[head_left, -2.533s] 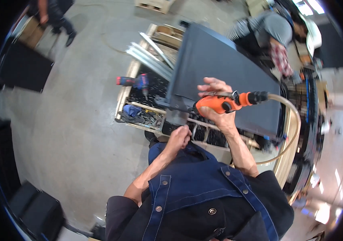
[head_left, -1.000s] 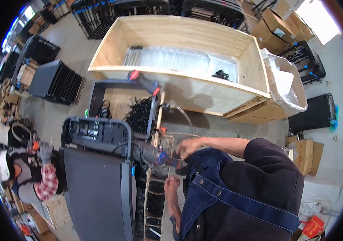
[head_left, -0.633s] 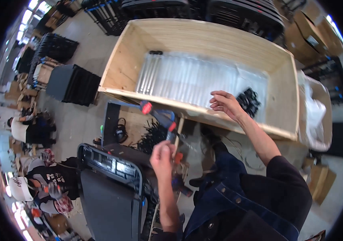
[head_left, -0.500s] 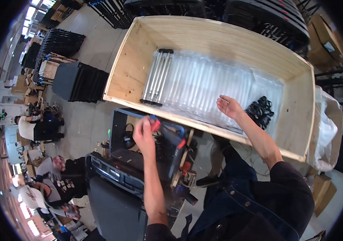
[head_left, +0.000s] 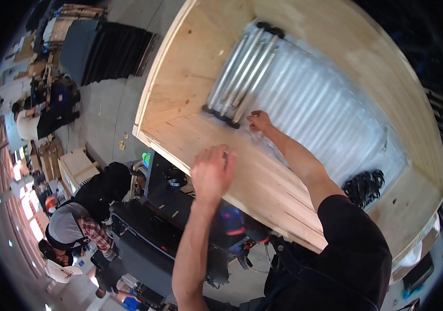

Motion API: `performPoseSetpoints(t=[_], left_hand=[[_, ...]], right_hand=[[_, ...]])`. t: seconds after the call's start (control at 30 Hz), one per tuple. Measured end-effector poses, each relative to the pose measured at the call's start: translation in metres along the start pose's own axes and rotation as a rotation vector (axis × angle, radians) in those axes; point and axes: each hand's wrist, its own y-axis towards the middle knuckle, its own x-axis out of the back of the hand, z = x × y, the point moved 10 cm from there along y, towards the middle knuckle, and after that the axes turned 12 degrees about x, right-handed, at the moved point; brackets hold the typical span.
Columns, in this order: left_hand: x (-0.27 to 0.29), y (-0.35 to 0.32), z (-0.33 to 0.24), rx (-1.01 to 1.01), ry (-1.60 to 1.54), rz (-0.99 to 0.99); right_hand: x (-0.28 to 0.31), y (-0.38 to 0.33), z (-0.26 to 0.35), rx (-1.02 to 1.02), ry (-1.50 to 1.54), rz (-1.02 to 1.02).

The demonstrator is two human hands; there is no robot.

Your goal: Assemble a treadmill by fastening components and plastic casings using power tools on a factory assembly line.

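Note:
My left hand (head_left: 212, 173) is over the near wall of a wooden crate (head_left: 252, 179), fingers apart and holding nothing. Inside the crate my right hand (head_left: 260, 122) reaches down beside a set of metal tubes with black ends (head_left: 245, 72). Its fingers are curled together; whether they pinch anything is too small to make out. Rows of tubes under clear plastic wrap (head_left: 315, 103) lie to its right. A bundle of black straps or cords (head_left: 364, 187) rests on the wrap at the crate's right end. Below my left hand, a blurred red and blue tool (head_left: 233, 220) sits outside the crate.
A dark bin (head_left: 164, 194) and a black padded panel (head_left: 146, 238) stand against the crate's near side. Stacked dark panels (head_left: 105, 52) are at the far left. A person in a grey hood and plaid sleeves (head_left: 79, 228) bends at the left; another person (head_left: 37, 119) works farther off.
My left hand has let go of the red and blue tool and moved over the crate wall. My right hand has moved left toward the metal tubes. The view has shifted closer to the crate.

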Motion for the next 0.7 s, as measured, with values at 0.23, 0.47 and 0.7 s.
performPoseSetpoints(t=[0.23,0.47,0.7], left_hand=[[0.011,0.007,0.019,0.116,-0.027,-0.051],[0.013,-0.002,0.017,0.061,-0.052,-0.113],[0.033,-0.027,0.03,0.004,-0.25,-0.264]], right_hand=[[-0.018,0.071,-0.014,-0.062,-0.244,-0.254],[-0.021,-0.044,0.046,0.003,0.444,-0.021],[0.061,-0.259,0.158,0.077,0.05,0.088]])
